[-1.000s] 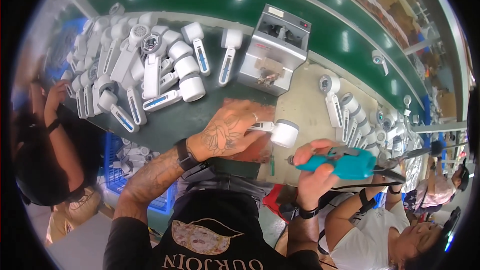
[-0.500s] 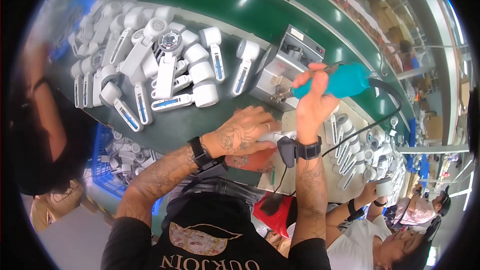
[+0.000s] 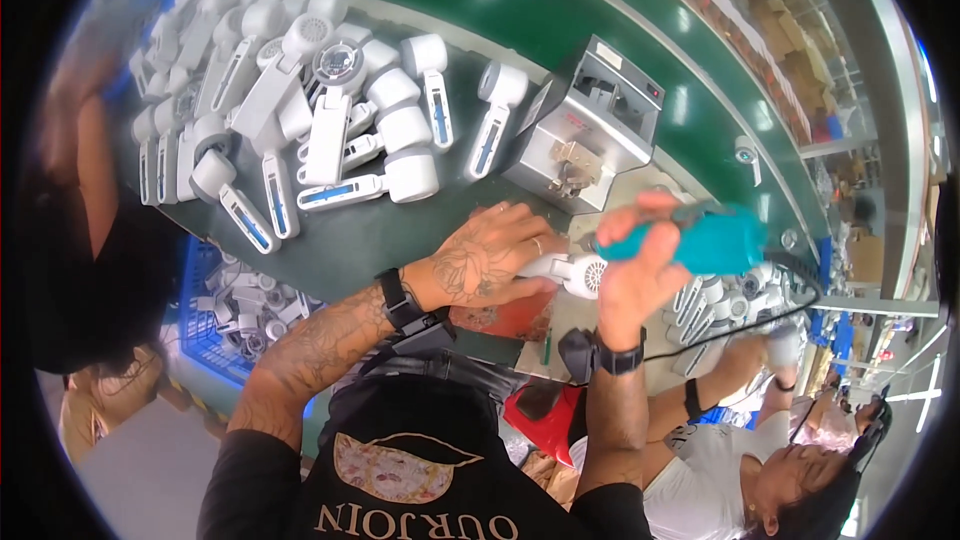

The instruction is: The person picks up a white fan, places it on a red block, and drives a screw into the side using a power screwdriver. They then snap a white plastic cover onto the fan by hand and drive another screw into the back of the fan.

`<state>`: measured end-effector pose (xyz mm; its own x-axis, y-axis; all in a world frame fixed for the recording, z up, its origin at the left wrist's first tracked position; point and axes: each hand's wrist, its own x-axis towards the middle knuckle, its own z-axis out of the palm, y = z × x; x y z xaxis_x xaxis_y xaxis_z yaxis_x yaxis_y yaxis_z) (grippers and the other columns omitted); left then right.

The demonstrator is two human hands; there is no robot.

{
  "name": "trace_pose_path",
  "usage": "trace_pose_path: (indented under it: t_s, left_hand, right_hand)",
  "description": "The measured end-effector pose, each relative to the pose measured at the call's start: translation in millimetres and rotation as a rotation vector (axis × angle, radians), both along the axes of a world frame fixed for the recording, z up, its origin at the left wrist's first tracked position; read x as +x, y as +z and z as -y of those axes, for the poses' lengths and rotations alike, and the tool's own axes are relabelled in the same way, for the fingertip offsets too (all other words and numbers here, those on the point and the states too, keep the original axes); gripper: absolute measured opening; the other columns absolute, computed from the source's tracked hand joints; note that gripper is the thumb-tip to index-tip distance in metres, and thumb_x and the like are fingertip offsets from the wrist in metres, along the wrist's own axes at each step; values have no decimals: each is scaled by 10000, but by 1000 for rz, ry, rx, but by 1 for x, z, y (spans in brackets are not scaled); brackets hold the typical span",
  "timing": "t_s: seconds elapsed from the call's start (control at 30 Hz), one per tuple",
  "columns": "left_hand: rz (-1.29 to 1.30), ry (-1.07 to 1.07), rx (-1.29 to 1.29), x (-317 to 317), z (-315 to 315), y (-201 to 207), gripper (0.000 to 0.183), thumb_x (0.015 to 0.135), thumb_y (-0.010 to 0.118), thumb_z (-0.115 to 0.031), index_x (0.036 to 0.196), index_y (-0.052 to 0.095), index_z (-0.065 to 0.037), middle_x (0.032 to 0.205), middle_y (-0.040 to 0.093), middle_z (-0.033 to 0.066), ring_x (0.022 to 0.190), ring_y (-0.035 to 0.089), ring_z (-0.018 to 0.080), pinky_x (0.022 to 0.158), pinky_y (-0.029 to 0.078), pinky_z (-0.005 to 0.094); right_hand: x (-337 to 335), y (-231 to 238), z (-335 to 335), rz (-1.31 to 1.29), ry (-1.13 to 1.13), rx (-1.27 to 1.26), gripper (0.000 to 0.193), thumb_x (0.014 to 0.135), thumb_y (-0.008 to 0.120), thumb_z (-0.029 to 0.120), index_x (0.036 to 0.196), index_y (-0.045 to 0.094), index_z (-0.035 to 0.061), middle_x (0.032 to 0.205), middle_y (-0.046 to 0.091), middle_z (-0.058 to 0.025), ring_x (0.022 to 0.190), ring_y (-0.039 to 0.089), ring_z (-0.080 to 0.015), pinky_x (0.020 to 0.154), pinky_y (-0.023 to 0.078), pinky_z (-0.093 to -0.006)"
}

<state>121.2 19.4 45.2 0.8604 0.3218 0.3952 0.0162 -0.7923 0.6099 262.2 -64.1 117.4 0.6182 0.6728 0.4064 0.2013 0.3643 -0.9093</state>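
– Gripping what in the left hand (image 3: 492,256)?
– Holding one white fan (image 3: 577,274) by its handle, toward the worktop's (image 3: 385,232) front edge.
– In the right hand (image 3: 645,275)?
– Clasping one teal driver (image 3: 725,243), with one grey machine (image 3: 588,132) near the far edge.

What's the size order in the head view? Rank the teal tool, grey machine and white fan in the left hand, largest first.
1. Grey machine
2. Teal tool
3. White fan, by its visible part; the left hand hides some.
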Motion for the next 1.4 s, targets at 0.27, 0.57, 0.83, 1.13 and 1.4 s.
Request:
trace_pose_path:
  t_s: [0.27,0.57,0.83,1.13,1.4]
  left_hand:
    - [-25,-5,-30,-2,0,-2,436,858,736,-397,1218,657,-163,1132,614,23,1023,559,238,901,454,410]
    - [6,-34,-7,0,2,-1,431,864,712,-337,1204,617,-91,1101,591,84,1046,543,285,937,440,433]
    - [14,-27,-11,2,-1,-5,430,858,728,-354,1203,635,-115,1117,607,64,1036,550,269,918,445,417]
    - [-17,-1,-2,-4,1,-1,455,842,717,-359,1244,640,-160,1092,599,34,1013,546,244,900,459,408]
    - [-15,-27,15,-4,2,-1,452,823,692,-298,1249,639,-158,1120,606,39,1027,547,251,916,460,413]
  right_hand:
    - [4,-14,16,-8,5,-45,508,1009,592,444,1117,502,-44,718,543,-93,631,545,-197,602,468,-336]
    - [4,-27,11,-13,80,-9,404,1021,599,385,970,485,0,709,510,-78,623,530,-191,587,473,-339]
    - [5,-19,7,-71,30,-59,378,1040,565,360,1015,507,-13,710,518,-76,622,537,-196,586,469,-333]
    - [15,1,-61,107,-52,37,308,1058,529,304,1058,555,-3,735,580,-64,658,583,-166,610,473,-297]
    - [10,-9,-52,57,13,-6,269,1046,544,263,1023,544,-5,724,567,-72,650,575,-170,609,473,-302]
